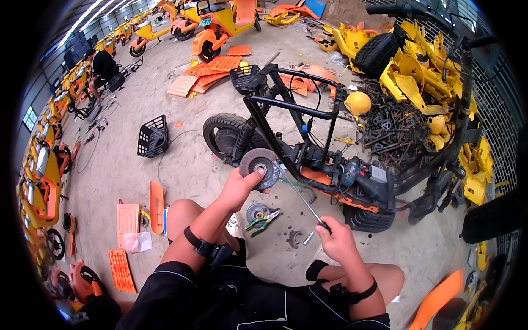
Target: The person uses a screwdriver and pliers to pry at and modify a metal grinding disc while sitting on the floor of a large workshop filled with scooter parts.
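Note:
My left hand (pixel 246 185) grips a round flap disc (pixel 254 158), thumb over its lower middle. My right hand (pixel 336 240) is wrapped round the dark handle of a long screwdriver (pixel 302 200), whose shaft reaches up-left toward the disc; whether the tip touches it I cannot tell. Below the disc, pliers with green-yellow handles (pixel 257 225) lie on the floor beside another disc (pixel 257 210). A small silver socket-like piece (pixel 308 238) lies near my right hand. Just beyond both hands stands a stripped black scooter frame (pixel 291 115), with a cordless tool (pixel 352 175) resting on it.
Yellow panels (pixel 401 77), a helmet (pixel 357 103) and dark metal parts (pixel 390 137) are piled at right. Orange panels (pixel 203 74) and a black basket (pixel 154 136) lie on the floor. Scooters (pixel 44 192) line the left; a person (pixel 103 66) sits at back left.

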Demonstrator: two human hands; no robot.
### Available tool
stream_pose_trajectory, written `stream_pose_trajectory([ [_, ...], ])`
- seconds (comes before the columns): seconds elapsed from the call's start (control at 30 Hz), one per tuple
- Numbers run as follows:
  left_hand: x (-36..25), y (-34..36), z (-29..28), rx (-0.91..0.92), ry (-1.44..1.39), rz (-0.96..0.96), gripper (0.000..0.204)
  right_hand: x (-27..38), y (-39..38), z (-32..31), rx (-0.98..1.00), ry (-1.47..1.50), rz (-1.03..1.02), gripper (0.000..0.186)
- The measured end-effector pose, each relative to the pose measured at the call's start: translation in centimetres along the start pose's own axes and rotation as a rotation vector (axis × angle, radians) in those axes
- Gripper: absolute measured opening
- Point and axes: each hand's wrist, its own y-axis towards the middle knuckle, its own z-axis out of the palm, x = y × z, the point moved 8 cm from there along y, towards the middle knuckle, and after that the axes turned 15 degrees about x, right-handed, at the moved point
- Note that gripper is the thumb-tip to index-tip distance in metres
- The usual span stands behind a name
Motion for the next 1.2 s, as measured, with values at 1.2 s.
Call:
stream_pose_trajectory([
  [1.2,0.4,0.2,1.2,0.03,-0.015,-0.002,0.031,4.6,-2.2,-5.1,-0.309,-0.632,-0.146,0.02],
])
